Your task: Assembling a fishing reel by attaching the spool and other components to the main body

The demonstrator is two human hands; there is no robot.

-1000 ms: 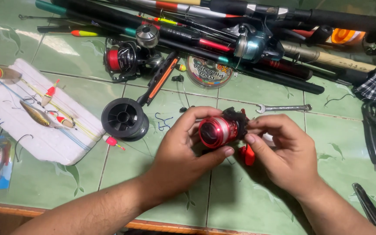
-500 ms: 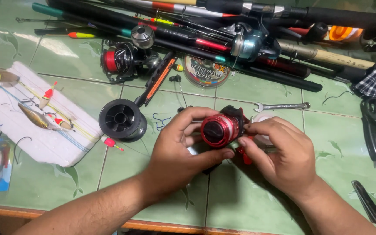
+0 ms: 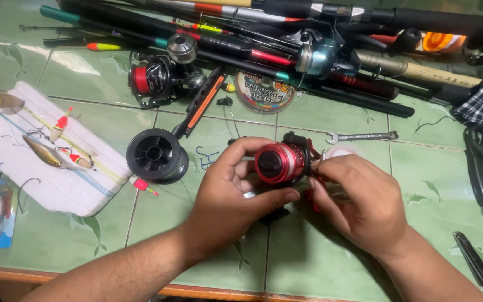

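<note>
Both hands on the red reel, held just above the green table (image 3: 320,268).

Left hand (image 3: 236,196) clamped round the red spool (image 3: 278,163), spool axis pointing toward camera. Right hand (image 3: 359,204) closed, fingertips pinching at the reel's right side, touching it. Beyond-left of the reel: black spool (image 3: 156,155). Beyond-right: wrench (image 3: 361,136). Farthest: rod pile (image 3: 286,33).

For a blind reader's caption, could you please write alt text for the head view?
Both hands, the left hand and right hand, grip a red fishing reel above a green tiled table. A black spool, a wrench and fishing rods lie around.
</note>
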